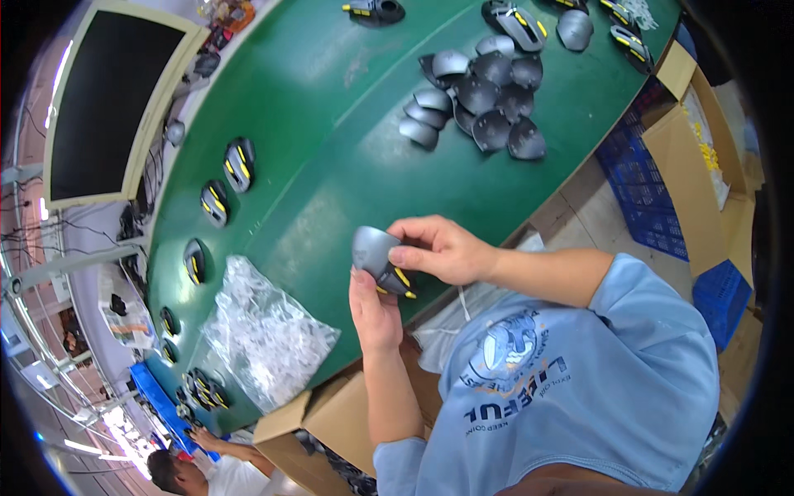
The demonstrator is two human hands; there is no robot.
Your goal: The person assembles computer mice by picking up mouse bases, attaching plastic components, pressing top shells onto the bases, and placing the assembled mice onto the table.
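Note:
Over the near edge of the green table, both my hands are closed on a computer mouse. Its smooth grey curved cover [372, 250] faces up, and the black body with yellow parts [398, 283] shows below it. My left hand [378, 318] grips it from beneath, thumb against the cover's lower edge. With thumb and fingers, my right hand [442, 250] pinches the cover's right side. Whether the cover is fully seated on the body I cannot tell. Beyond my hands lies a pile of loose grey and dark curved covers [488, 99].
Black-and-yellow mice [240, 165] line the table's far left side; others [517, 26] lie at the far right. A clear plastic bag of small pieces [269, 335] rests to my left. Cardboard boxes [674, 145] and a blue crate [641, 190] stand right; a person [227, 471] works lower left.

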